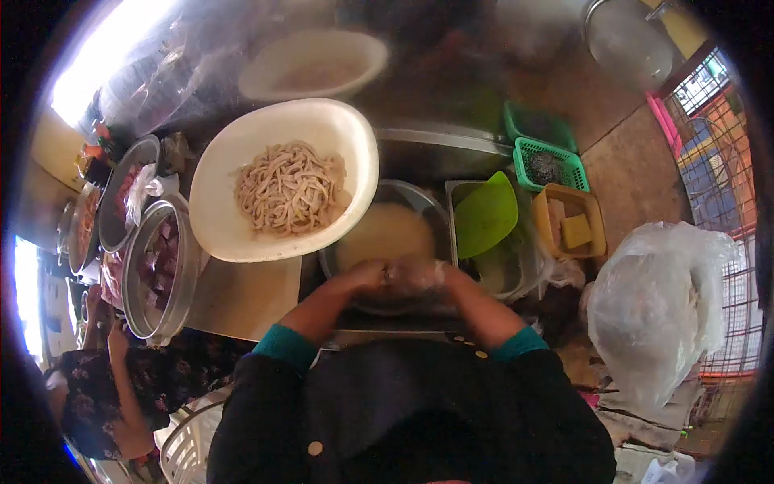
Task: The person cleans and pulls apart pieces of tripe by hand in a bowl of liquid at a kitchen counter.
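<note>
My left hand (370, 276) and my right hand (421, 275) are close together over the near side of a round metal basin (417, 189). Both are blurred by motion; whether anything is between the fingers cannot be told. Cloudy, pale tan liquid (387, 227) shows in the basin beyond them. A large cream-white tub (211, 181) stands up and to the left, overlapping the basin's rim. It contains a heap of long, greyish strips (293, 187), either offal or thick noodles. On the right, a lime-green plastic sheet (487, 215) leans in a rectangular steel container (450, 212).
Right of the container are a green basket (580, 175) with a wire scourer (542, 166), a yellow tub (597, 233) with a sponge (575, 231), and a bulky plastic bag (653, 308). At left, a metal pan (190, 266) has dark red cubes; a co-worker's hand (115, 330) is nearby.
</note>
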`<action>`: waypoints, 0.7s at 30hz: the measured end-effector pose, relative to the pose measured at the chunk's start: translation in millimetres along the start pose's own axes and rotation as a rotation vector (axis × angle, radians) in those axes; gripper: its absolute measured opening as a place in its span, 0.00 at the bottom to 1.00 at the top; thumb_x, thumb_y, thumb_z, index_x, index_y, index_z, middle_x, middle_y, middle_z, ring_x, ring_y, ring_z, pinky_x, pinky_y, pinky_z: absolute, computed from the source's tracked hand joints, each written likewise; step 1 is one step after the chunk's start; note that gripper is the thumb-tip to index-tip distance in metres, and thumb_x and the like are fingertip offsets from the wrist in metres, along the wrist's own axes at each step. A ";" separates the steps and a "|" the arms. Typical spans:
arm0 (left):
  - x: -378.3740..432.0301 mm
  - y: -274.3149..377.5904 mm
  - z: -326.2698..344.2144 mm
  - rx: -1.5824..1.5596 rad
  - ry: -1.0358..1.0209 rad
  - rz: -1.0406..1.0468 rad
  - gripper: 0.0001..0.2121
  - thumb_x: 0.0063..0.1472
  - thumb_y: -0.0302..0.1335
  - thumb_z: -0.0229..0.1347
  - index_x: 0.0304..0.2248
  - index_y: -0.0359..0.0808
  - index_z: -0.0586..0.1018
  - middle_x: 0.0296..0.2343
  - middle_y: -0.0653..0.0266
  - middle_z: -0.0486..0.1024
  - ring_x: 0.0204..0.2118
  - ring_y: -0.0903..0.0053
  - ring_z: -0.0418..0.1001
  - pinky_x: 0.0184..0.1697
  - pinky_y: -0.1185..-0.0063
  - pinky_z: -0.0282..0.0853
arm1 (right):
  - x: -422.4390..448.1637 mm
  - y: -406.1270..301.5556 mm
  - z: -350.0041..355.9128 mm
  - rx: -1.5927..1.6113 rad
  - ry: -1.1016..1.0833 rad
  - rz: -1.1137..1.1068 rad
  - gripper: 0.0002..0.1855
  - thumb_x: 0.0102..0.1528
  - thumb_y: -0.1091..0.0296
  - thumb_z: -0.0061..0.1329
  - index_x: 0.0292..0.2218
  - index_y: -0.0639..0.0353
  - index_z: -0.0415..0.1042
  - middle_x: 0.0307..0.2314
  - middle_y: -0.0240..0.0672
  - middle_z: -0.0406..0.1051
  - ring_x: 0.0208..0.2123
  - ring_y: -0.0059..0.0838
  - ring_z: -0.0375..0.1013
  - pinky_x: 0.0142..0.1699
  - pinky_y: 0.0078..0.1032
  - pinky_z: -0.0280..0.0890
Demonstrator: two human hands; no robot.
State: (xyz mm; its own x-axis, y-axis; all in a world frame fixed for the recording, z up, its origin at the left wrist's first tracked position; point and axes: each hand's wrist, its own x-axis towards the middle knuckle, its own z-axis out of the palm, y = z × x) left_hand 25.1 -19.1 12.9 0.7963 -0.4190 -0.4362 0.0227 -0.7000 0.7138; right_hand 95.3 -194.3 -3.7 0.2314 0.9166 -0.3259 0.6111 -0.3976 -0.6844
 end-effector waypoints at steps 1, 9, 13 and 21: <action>-3.0 -6.6 -4.1 -0.132 0.096 0.072 0.17 0.52 0.39 0.46 0.37 0.35 0.70 0.31 0.57 0.71 0.34 0.69 0.68 0.38 0.76 0.62 | 1.0 -6.7 -7.9 0.131 0.027 -0.075 0.12 0.46 0.60 0.39 0.29 0.58 0.68 0.28 0.39 0.68 0.31 0.35 0.66 0.35 0.29 0.60; -36.4 25.8 -29.6 -0.547 0.234 0.332 0.11 0.56 0.33 0.43 0.29 0.33 0.70 0.22 0.64 0.68 0.26 0.77 0.65 0.32 0.79 0.62 | -40.6 -57.6 -51.6 0.203 0.317 -0.206 0.13 0.45 0.61 0.39 0.27 0.60 0.68 0.23 0.39 0.67 0.26 0.35 0.66 0.32 0.28 0.60; -44.5 58.8 -33.4 -0.157 0.432 0.346 0.10 0.56 0.32 0.43 0.28 0.34 0.69 0.23 0.57 0.69 0.28 0.66 0.68 0.32 0.75 0.62 | -44.2 -60.7 -55.3 -0.176 0.161 -0.199 0.11 0.44 0.68 0.41 0.33 0.54 0.65 0.31 0.40 0.65 0.35 0.40 0.65 0.37 0.32 0.60; -82.9 122.7 -80.6 0.004 0.591 0.440 0.07 0.53 0.29 0.45 0.25 0.32 0.69 0.20 0.54 0.68 0.26 0.59 0.66 0.28 0.73 0.61 | -63.3 -114.1 -78.6 0.310 0.447 -0.207 0.15 0.49 0.58 0.37 0.31 0.62 0.64 0.30 0.39 0.66 0.32 0.34 0.65 0.38 0.27 0.60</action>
State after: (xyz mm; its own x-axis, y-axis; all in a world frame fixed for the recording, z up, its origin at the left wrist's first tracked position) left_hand 10.6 -23.6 180.8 0.9241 -0.2811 0.2589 -0.3755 -0.5416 0.7521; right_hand 70.5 -203.8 146.3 0.4689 0.8780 0.0957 0.4428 -0.1399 -0.8856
